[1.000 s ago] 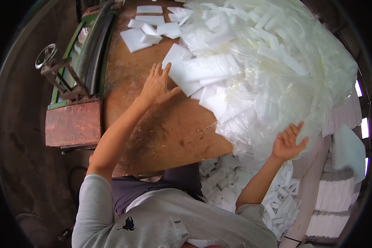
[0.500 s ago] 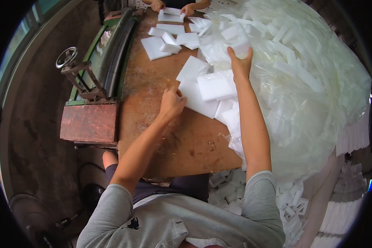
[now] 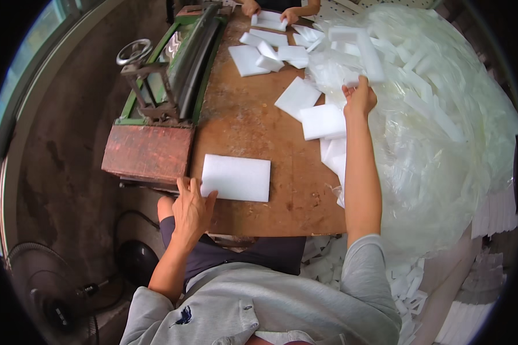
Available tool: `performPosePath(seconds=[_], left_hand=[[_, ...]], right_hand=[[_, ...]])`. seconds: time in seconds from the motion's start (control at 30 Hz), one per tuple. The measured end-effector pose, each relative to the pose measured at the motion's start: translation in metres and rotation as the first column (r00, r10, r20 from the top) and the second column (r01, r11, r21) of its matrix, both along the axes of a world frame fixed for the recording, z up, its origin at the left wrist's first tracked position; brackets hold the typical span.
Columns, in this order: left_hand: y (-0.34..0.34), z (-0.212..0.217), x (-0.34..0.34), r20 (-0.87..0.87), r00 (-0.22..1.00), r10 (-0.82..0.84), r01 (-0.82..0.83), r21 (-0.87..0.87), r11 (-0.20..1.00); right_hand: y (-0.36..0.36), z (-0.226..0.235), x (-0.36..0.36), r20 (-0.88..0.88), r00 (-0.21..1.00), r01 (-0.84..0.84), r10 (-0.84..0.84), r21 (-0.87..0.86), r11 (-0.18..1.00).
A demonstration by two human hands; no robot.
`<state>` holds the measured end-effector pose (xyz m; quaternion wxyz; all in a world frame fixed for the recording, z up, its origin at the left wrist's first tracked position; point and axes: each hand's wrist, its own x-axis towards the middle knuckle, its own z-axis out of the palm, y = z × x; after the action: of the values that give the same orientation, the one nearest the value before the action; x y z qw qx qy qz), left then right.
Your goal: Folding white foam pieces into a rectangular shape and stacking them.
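A flat white foam sheet [image 3: 236, 177] lies on the near part of the brown wooden table [image 3: 293, 178]. My left hand [image 3: 193, 211] is at its near left corner, thumb against the edge and fingers apart, gripping nothing. Farther off to the right, my right hand [image 3: 360, 99] has its fingers closed on the lower end of a white foam frame [image 3: 370, 54], raised in front of the plastic-covered heap. How far the fingers wrap round it is partly hidden. Between the hands lie more foam sheets, one tilted [image 3: 298, 99] and a thicker block [image 3: 323, 121].
A green-framed roller machine [image 3: 184, 75] with a handwheel [image 3: 134, 52] stands along the table's left side. Clear plastic film [image 3: 408, 172] wraps a big heap of foam pieces at right. Across the table, another person's hands [image 3: 289, 15] hold a foam piece. Foam scraps lie below the near edge.
A foam sheet has come from the middle pile to the near left, my left hand moving with it. My right hand has closed and lifted a foam frame. The view has shifted slightly.
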<state>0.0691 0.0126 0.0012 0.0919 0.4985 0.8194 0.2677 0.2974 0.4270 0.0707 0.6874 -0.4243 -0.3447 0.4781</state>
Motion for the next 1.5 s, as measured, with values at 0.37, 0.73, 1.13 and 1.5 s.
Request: performPosePath(seconds=[0.37,0.73,1.13,1.5], left_hand=[[-0.002,0.03,-0.051,0.132,0.991,-0.037,0.012,0.187,0.982],[-0.037,0.024,-0.144,0.083,0.995,0.054,-0.071,0.221,0.973],[0.062,0.013,-0.436,-0.092,0.947,0.308,-0.298,0.105,0.949],[0.175,-0.059,-0.442,-0.282,0.957,-0.072,0.111,0.123,0.986]], right_hand=[[-0.304,-0.055,-0.05,0.206,0.41,-0.871,0.889,-0.202,0.449],[-0.311,-0.063,-0.107,0.041,0.248,-0.949,0.968,-0.193,0.251],[-0.226,-0.064,-0.114,0.325,0.298,-0.892,0.898,-0.24,0.383],[-0.134,-0.06,-0.212,0.548,0.222,-0.761,0.806,-0.42,0.495]])
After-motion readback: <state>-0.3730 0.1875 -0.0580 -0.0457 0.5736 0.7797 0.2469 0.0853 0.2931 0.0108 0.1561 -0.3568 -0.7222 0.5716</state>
